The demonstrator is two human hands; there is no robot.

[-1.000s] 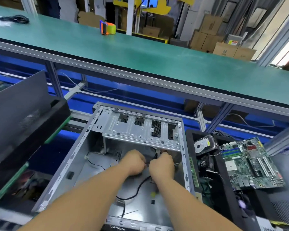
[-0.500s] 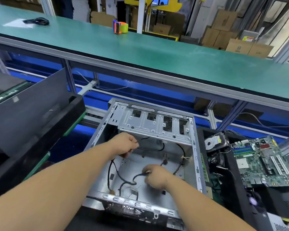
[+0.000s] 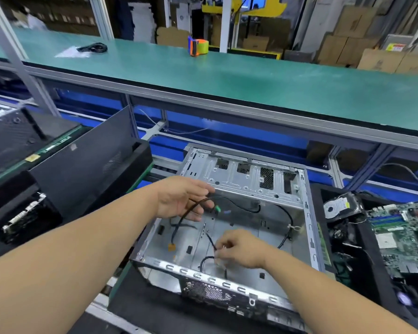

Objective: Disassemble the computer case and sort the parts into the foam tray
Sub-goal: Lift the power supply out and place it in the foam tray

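The computer case (image 3: 239, 213) lies open on its side, centre of view, between a black side panel (image 3: 82, 174) on the left and the foam tray (image 3: 323, 191) on the right, where a motherboard (image 3: 405, 235) and a hard drive (image 3: 337, 206) already sit. The step in hand looks like freeing the internal cables (image 3: 239, 203). The left hand (image 3: 181, 198) holds a loop of black cable with fingers loosely curled; the right hand (image 3: 239, 249) pinches a small connector. Next, the leads probably need unclipping from the case wall. The connector is blurred, and the tray's compartments are cut off.
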